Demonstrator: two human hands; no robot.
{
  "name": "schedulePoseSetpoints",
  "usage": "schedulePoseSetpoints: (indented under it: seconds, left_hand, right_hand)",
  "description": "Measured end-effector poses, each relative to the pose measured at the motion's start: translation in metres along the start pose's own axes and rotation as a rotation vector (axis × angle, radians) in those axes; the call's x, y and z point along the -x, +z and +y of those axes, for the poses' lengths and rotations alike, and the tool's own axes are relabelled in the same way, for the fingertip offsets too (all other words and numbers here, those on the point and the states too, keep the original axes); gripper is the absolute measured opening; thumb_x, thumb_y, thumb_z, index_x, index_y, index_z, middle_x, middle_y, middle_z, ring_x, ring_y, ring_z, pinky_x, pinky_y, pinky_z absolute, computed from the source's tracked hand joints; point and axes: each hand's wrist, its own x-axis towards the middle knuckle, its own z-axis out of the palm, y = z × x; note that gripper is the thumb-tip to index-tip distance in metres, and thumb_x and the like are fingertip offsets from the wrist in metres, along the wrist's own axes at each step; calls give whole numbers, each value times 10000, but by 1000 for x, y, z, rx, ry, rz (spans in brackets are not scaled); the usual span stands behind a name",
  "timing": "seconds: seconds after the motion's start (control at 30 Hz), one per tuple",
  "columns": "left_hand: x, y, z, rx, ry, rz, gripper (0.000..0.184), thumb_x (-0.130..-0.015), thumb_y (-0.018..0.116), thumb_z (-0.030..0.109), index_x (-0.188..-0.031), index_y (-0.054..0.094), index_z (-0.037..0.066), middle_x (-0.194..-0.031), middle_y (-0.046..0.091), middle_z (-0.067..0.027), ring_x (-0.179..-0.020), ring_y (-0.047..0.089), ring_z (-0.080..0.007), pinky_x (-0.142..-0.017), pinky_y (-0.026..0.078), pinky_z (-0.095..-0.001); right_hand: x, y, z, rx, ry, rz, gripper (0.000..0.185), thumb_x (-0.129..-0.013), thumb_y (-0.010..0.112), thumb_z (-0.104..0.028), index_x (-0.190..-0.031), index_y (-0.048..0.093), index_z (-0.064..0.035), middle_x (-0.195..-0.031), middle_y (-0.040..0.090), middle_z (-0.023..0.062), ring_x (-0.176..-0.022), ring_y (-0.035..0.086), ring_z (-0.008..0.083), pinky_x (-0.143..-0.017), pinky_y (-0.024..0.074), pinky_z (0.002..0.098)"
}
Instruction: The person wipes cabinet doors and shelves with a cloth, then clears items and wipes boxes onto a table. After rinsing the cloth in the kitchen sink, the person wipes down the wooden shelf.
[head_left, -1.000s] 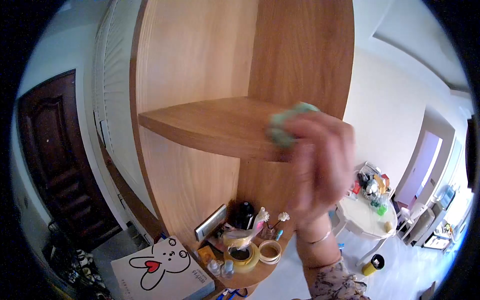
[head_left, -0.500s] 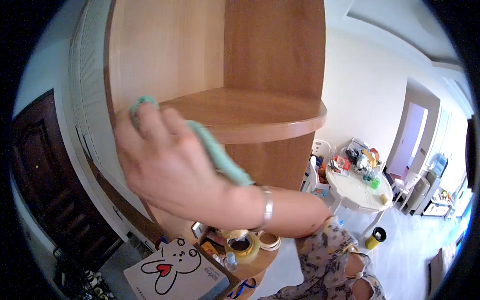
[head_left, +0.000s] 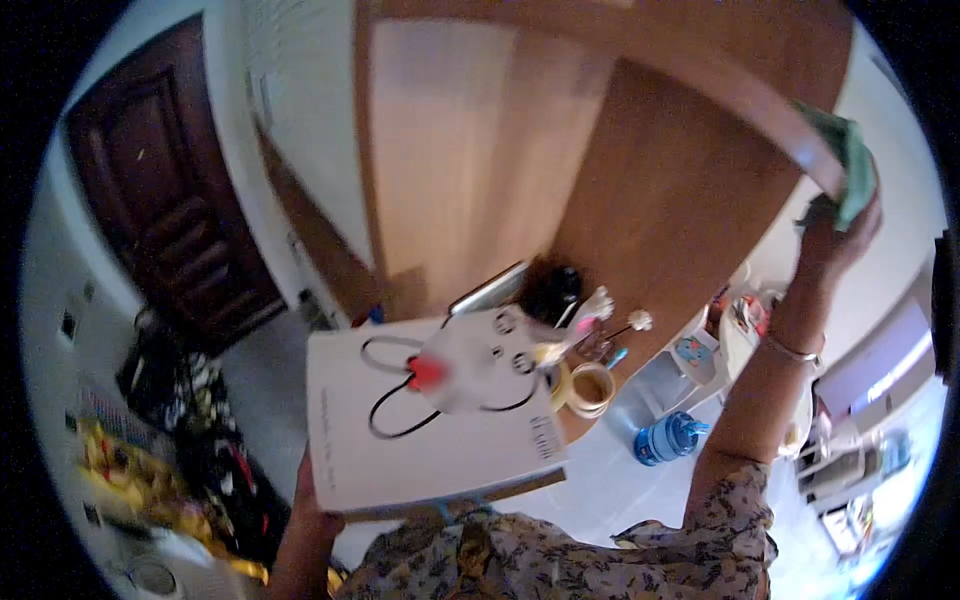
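Note:
My right hand (head_left: 845,232) is raised at the upper right, its fingers closed round a green cloth (head_left: 852,165). The cloth lies over the rounded edge of the upper wooden shelf (head_left: 790,130). Low on the left, my left hand (head_left: 318,505) grips the lower left corner of a flat white box (head_left: 350,470) with a line-drawn rabbit and a red heart on top. Most of the left fingers are hidden beneath the box. The box is held in front of my body, covering part of the lower shelf.
Tape rolls (head_left: 590,388), a white flower (head_left: 640,320) and a dark round object (head_left: 562,285) stand on the lower shelf. A blue water bottle (head_left: 665,438) is on the floor. To the left are a dark door (head_left: 170,180) and piled bags (head_left: 200,450).
My right hand with the cloth has moved from the shelf's left side to its right edge. The view has dropped and shifted; my left hand now shows, holding the box.

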Motion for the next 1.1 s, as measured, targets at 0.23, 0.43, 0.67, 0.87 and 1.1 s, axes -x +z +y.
schedulePoseSetpoints:
  seconds: [0.23,0.43,0.67,0.87,1.1]
  left_hand:
    - [-4,11,-20,-218,233,-317,1109,-496,825,97,-1446,252,115,-1394,402,-87,-1271,397,-238,-1033,338,-394]
    - [10,28,-16,-142,225,-298,1068,-526,833,146,-1434,271,110,-1388,404,-78,-1260,408,-230,-1026,351,-390]
    - [21,1,-20,-81,410,-123,676,-717,678,237,-1306,420,28,-1278,502,-130,-1168,496,-282,-985,403,-433]
    - [58,-42,-22,-90,705,-121,612,-727,640,237,-1258,449,-3,-1249,514,-159,-1148,507,-310,-976,410,-449]
    - [111,-75,-26,-102,905,-74,549,-740,596,236,-1201,484,-39,-1216,529,-193,-1124,520,-342,-965,417,-468]
  right_hand:
    - [40,28,116,-117,523,-322,417,-826,604,-209,-1194,530,-29,-1052,614,165,-894,583,240,-739,480,326]
    - [22,17,80,-69,269,-259,371,-785,564,-28,-1154,589,-10,-971,667,157,-751,625,212,-677,504,334]
    - [-16,-8,-15,-264,-227,-132,365,-823,617,-269,-1079,595,-10,-894,614,96,-757,579,169,-673,474,300]
    - [-18,-20,-72,-497,-262,-252,369,-802,710,-317,-982,598,-15,-793,554,50,-731,536,146,-645,441,278]
    - [9,-25,-86,-434,-161,-182,316,-753,751,-215,-949,599,-19,-780,551,57,-731,538,170,-640,437,293]
